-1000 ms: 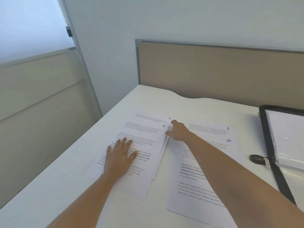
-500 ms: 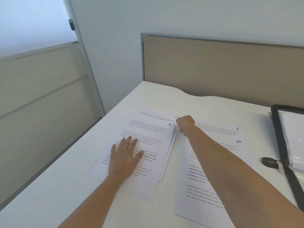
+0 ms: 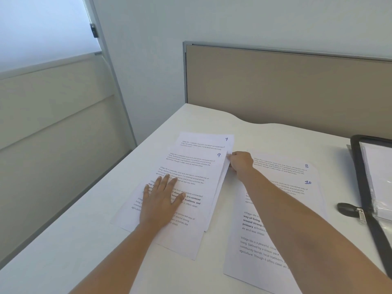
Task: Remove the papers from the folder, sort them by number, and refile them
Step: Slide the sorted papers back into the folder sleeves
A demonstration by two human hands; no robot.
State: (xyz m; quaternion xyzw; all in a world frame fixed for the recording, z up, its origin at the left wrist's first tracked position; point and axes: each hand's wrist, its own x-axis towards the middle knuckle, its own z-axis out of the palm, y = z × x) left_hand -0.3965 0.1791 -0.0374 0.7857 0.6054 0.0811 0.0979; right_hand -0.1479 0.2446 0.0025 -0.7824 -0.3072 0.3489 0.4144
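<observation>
As before, right hand [image 3: 240, 161] pinches sheets [image 3: 225, 166].

Soft daylight from the left window [image 3: 42, 28]; wide-angle edge bending.

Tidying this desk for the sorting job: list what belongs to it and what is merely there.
Job: sheet 7, sheet 9, sheet 8, sheet 10, black zip folder.

Merely there: beige desk partition, white desk.
</observation>
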